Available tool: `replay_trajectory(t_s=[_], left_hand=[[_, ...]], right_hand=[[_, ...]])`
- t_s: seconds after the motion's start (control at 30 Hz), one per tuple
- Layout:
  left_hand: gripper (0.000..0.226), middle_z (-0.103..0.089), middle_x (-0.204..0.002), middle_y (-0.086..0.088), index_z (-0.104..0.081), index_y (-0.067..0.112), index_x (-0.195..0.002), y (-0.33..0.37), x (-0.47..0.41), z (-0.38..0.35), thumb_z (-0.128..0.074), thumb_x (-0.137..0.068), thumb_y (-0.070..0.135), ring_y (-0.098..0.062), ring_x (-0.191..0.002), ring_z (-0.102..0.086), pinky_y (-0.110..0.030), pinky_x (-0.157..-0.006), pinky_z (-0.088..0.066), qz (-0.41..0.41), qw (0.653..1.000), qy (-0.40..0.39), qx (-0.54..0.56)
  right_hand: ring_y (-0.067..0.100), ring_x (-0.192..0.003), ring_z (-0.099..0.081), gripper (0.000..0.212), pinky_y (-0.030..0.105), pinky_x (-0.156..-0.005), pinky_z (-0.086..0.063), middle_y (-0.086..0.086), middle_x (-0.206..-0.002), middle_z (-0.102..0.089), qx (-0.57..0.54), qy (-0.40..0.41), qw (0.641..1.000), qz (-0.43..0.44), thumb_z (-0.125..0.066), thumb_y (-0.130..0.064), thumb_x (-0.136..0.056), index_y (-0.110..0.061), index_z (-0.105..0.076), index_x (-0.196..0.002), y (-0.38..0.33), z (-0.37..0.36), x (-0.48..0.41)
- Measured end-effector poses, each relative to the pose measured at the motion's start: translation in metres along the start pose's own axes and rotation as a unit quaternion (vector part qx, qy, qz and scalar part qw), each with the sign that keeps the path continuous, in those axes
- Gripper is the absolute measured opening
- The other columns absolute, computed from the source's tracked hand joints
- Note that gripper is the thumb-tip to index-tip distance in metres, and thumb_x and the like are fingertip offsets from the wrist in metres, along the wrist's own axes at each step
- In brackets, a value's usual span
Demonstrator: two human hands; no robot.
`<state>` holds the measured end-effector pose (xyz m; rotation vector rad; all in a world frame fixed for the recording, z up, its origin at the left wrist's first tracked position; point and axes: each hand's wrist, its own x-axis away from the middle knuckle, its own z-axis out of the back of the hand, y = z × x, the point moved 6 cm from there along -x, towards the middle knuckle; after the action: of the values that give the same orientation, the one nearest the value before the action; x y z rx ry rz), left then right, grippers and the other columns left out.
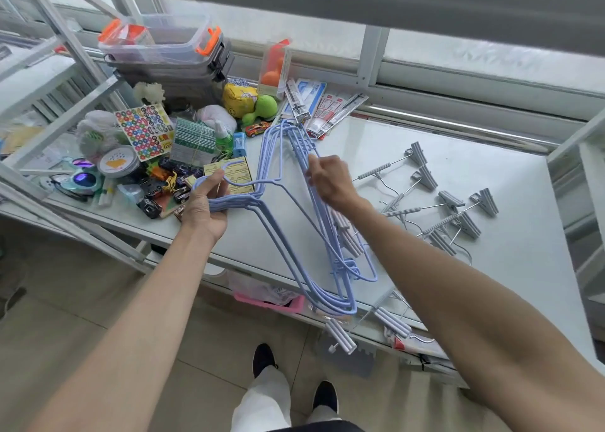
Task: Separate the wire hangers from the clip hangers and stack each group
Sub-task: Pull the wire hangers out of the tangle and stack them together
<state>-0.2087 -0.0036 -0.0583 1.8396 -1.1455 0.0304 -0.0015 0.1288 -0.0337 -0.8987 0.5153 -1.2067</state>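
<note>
Blue wire hangers [242,203] are held bundled above the counter [491,268], hooks clasped in the left hand [204,209], a bar pinched by the right hand [329,179]; grey clip hangers [458,217] are scattered at 3 o'clock.

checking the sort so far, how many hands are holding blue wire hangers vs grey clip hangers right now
blue wire hangers: 2 (left hand, right hand)
grey clip hangers: 0
total: 2 hands

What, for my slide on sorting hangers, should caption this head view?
Left hand and right hand hold bundled blue wire hangers over the table; grey clip hangers lie scattered.
</note>
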Motion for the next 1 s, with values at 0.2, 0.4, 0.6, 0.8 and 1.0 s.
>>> replay_trajectory(t_s=[0.2, 0.4, 0.6, 0.8, 1.0], left_hand=[[0.044, -0.065, -0.055, 0.008, -0.07, 0.017, -0.042, -0.002, -0.003, 0.004, -0.07, -0.086, 0.009, -0.003, -0.052, -0.059, -0.013, -0.06, -0.05, -0.006, 1.0, 0.015, -0.002], [0.033, -0.065, -0.059, 0.005, -0.07, 0.017, -0.052, -0.002, -0.001, 0.003, -0.072, -0.084, 0.006, -0.005, -0.056, -0.059, -0.015, -0.064, -0.05, -0.008, 1.0, 0.027, 0.01], [0.01, -0.068, -0.063, 0.006, -0.064, 0.013, -0.079, -0.002, 0.003, 0.0, -0.069, -0.086, 0.007, -0.003, -0.052, -0.063, -0.011, -0.059, -0.051, 0.004, 1.0, 0.02, 0.003], [0.007, -0.067, -0.081, 0.001, -0.066, 0.012, -0.083, -0.002, 0.0, 0.0, -0.069, -0.086, 0.006, -0.005, -0.061, -0.063, -0.012, -0.062, -0.053, 0.008, 1.0, 0.013, -0.002], [0.008, -0.065, -0.087, -0.001, -0.066, 0.012, -0.083, -0.002, -0.001, 0.001, -0.068, -0.086, 0.006, -0.008, -0.068, -0.062, -0.014, -0.069, -0.052, 0.008, 1.0, 0.004, -0.001]], right_hand=[[0.034, -0.069, -0.068, 0.031, 0.04, -0.066, -0.059, 0.018, -0.083, -0.069, 0.147, -0.068, 0.982, -0.101, -0.052, -0.028, -0.084, 0.001, -0.064, -0.091, 0.055, 0.033, -0.006], [0.022, -0.058, -0.053, 0.04, 0.03, -0.052, -0.045, 0.013, -0.081, -0.06, 0.047, -0.16, 0.981, -0.098, -0.065, -0.018, -0.09, -0.013, -0.041, -0.122, 0.054, 0.019, 0.003], [0.031, -0.081, -0.051, 0.074, 0.038, -0.07, -0.042, 0.007, -0.085, -0.048, 0.201, -0.101, 0.974, -0.018, -0.042, 0.001, -0.083, -0.028, -0.019, -0.147, 0.045, 0.024, -0.001], [0.037, -0.092, -0.058, 0.031, 0.046, -0.09, -0.05, 0.017, -0.125, -0.037, 0.295, -0.107, 0.949, -0.02, -0.055, -0.009, -0.087, -0.011, -0.051, -0.118, 0.038, 0.015, -0.018], [0.039, -0.103, -0.055, 0.041, 0.05, -0.089, -0.05, 0.018, -0.123, -0.042, 0.324, -0.119, 0.938, 0.023, -0.057, -0.004, -0.085, -0.009, -0.045, -0.124, 0.029, 0.014, -0.025]])
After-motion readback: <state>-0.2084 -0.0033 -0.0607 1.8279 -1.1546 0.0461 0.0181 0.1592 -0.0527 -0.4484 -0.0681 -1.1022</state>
